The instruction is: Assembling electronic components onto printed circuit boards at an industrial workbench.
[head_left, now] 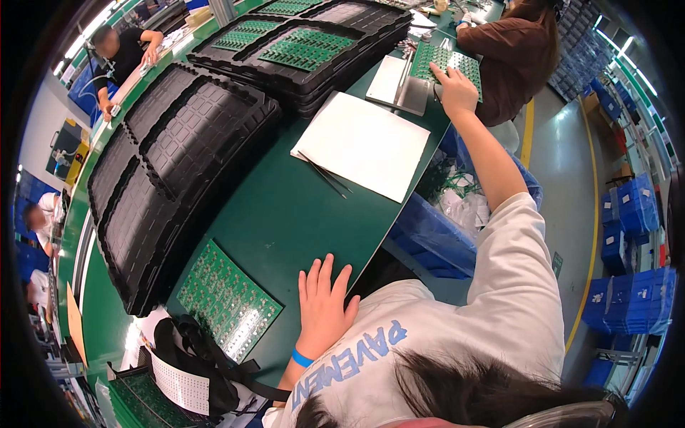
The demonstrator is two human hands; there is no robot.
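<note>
My left hand [325,308] lies flat on the green table near its front edge, fingers spread and holding nothing, with a blue band at the wrist. My right arm stretches away to the far right. There my right hand [459,93] rests its outstretched fingers on a green circuit board panel [424,58], partly covering it. That panel lies beside a flat metal plate [412,96]. Another green circuit board panel [230,299] is on the table left of my left hand. Between the hands are a white sheet [367,143] and dark tweezers [325,175] lying partly on it.
Stacked black trays [193,135] line the table's far left, and more trays [364,21] behind hold green boards [307,48]. A black strap bag [203,349] sits lower left. Below the right edge stands a blue bin [435,235] with plastic waste. A person [510,57] sits beyond my right hand.
</note>
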